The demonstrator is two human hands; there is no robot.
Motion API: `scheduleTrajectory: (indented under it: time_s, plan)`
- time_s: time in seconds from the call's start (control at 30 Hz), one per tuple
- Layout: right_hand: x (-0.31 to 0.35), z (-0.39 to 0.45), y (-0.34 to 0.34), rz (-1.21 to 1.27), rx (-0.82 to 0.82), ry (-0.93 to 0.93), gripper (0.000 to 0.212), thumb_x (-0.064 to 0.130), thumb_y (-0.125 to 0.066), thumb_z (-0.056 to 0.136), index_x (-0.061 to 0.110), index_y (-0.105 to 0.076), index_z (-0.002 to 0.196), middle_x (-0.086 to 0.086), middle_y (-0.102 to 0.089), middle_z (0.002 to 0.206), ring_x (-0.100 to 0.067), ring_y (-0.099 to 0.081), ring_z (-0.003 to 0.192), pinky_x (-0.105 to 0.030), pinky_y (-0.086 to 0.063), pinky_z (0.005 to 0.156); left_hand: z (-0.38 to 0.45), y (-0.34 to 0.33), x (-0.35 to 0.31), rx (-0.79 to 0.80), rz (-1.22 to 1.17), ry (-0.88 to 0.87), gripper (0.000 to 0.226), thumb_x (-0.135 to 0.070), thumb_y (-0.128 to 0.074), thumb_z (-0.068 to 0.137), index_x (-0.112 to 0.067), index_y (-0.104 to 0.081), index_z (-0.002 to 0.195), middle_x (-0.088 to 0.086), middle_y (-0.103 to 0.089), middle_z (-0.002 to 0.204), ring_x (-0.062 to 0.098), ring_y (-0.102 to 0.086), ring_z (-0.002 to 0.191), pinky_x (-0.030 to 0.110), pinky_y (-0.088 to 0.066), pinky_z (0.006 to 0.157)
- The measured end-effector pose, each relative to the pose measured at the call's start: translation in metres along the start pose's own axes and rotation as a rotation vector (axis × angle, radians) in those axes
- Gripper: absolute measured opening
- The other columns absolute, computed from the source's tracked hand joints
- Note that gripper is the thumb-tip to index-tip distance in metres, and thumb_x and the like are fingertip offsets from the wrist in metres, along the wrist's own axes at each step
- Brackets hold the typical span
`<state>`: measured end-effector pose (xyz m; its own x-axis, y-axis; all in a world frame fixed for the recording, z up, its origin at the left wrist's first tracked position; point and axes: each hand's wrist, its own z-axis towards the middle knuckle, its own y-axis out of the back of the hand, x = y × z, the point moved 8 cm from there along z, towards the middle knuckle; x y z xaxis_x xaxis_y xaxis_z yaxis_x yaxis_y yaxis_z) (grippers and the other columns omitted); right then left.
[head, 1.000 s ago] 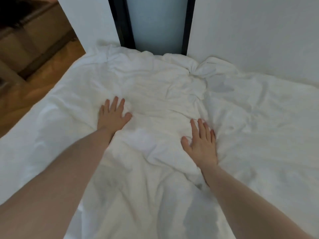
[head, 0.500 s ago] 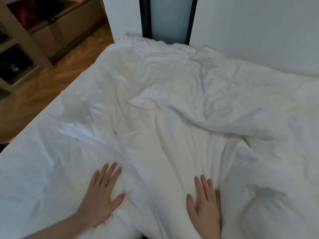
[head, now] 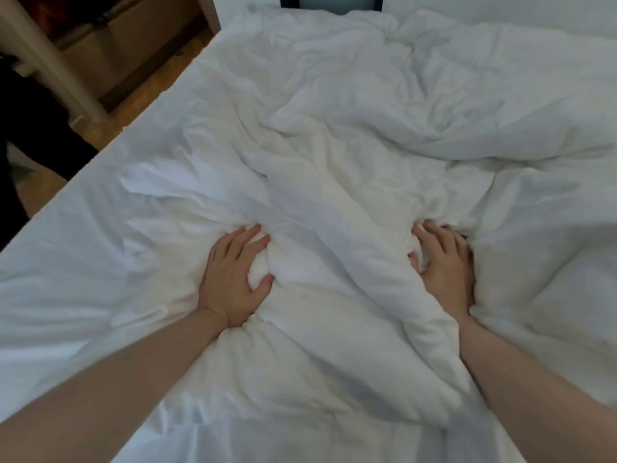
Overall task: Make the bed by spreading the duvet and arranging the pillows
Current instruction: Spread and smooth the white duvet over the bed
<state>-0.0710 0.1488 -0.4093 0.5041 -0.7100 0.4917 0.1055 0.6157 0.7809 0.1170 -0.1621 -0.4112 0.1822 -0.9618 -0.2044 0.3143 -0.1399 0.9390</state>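
The white duvet (head: 350, 182) lay bunched along the bed's middle. The left hand (head: 233, 279) and right hand (head: 444, 265) each clutched a fold flanking its central ridge (soft, light, yielding stuff, probably best gathered by handfuls).

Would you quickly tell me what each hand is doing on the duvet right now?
Left hand: closed, its grip bunching a fold of the white duvet.
Right hand: closed, fingers curled into the same bunched duvet ridge.
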Motion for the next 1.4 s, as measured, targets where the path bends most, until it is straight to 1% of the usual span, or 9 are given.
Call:
scheduleTrajectory:
  time_s: [0.23,0.33,0.47,0.57,0.7,0.8,0.93,1.17,1.4]
  plan:
    - [0.012,-0.014,0.024,-0.009,-0.001,-0.021,0.042,0.042,-0.045,0.088,0.009,-0.071,0.088,-0.014,-0.067,0.091,-0.038,-0.06,0.09,-0.039,-0.035,0.087,-0.004,0.025,-0.007,-0.126,-0.013,0.078,0.031,-0.04,-0.049,0.089,-0.018,-0.063,0.104,0.004,-0.062,0.107,0.031,-0.054,0.101,0.043,-0.04,0.09]
    - [0.017,-0.039,0.039,0.014,0.042,-0.047,0.027,0.03,-0.056,0.093,0.008,-0.067,0.081,-0.012,-0.063,0.082,-0.035,-0.057,0.082,-0.035,-0.034,0.079,-0.009,0.027,-0.007,-0.072,0.051,0.14,0.036,-0.041,-0.039,0.092,-0.016,-0.064,0.101,0.006,-0.063,0.101,0.032,-0.055,0.096,0.043,-0.037,0.086]
    - [0.023,-0.08,0.057,0.035,0.15,-0.106,0.012,0.014,-0.061,0.096,0.01,-0.071,0.101,-0.012,-0.069,0.101,-0.034,-0.062,0.097,-0.036,-0.043,0.087,-0.028,0.029,-0.01,0.016,0.024,0.231,0.048,-0.047,-0.036,0.091,-0.015,-0.064,0.113,0.009,-0.064,0.112,0.033,-0.057,0.103,0.043,-0.04,0.089]
    - [0.038,-0.109,0.076,0.028,0.22,-0.139,0.027,0.018,-0.052,0.103,0.011,-0.069,0.122,-0.01,-0.069,0.124,-0.031,-0.061,0.116,-0.037,-0.042,0.102,-0.058,0.029,-0.015,0.115,-0.088,0.272,0.048,-0.039,-0.043,0.1,-0.013,-0.055,0.138,0.011,-0.056,0.14,0.033,-0.05,0.127,0.042,-0.039,0.108]
    - [0.064,-0.169,0.098,-0.084,0.348,-0.193,0.044,0.024,-0.039,0.105,0.012,-0.05,0.146,-0.006,-0.052,0.15,-0.026,-0.045,0.138,-0.037,-0.03,0.114,-0.111,0.049,-0.042,0.223,-0.106,0.221,0.05,-0.033,-0.028,0.106,-0.018,-0.045,0.151,0.003,-0.038,0.16,0.02,-0.03,0.149,0.033,-0.016,0.125]
    - [0.076,-0.212,0.114,-0.275,0.49,-0.157,0.077,0.044,-0.056,0.095,0.011,-0.025,0.157,-0.01,-0.036,0.159,-0.032,-0.033,0.146,-0.041,-0.025,0.12,-0.154,0.068,-0.071,0.355,0.043,0.1,0.056,-0.031,-0.014,0.106,-0.013,-0.039,0.153,0.004,-0.035,0.162,0.02,-0.027,0.151,0.031,-0.013,0.123]
    - [0.1,-0.236,0.146,-0.267,0.567,-0.179,0.084,0.046,-0.064,0.09,0.014,-0.026,0.157,-0.011,-0.031,0.161,-0.031,-0.033,0.147,-0.039,-0.029,0.12,-0.185,0.098,-0.084,0.552,0.05,0.124,0.059,-0.048,-0.033,0.096,-0.019,-0.047,0.147,0.007,-0.05,0.149,0.031,-0.05,0.133,0.04,-0.04,0.11]
    - [0.136,-0.243,0.192,-0.285,0.648,-0.156,0.08,0.043,-0.068,0.091,0.02,-0.031,0.158,-0.009,-0.03,0.162,-0.029,-0.036,0.146,-0.038,-0.033,0.116,-0.182,0.159,-0.136,0.732,0.251,0.038,0.04,-0.04,-0.063,0.087,-0.023,-0.067,0.123,0.003,-0.065,0.129,0.027,-0.06,0.116,0.037,-0.051,0.099]
    - [0.125,-0.233,0.188,-0.273,0.647,-0.134,0.081,0.045,-0.07,0.089,0.021,-0.031,0.157,-0.009,-0.035,0.158,-0.029,-0.043,0.141,-0.038,-0.037,0.113,-0.185,0.11,-0.187,0.705,0.116,-0.028,0.077,-0.043,-0.07,0.081,-0.026,-0.041,0.15,0.005,-0.042,0.148,0.028,-0.048,0.133,0.043,-0.046,0.106]
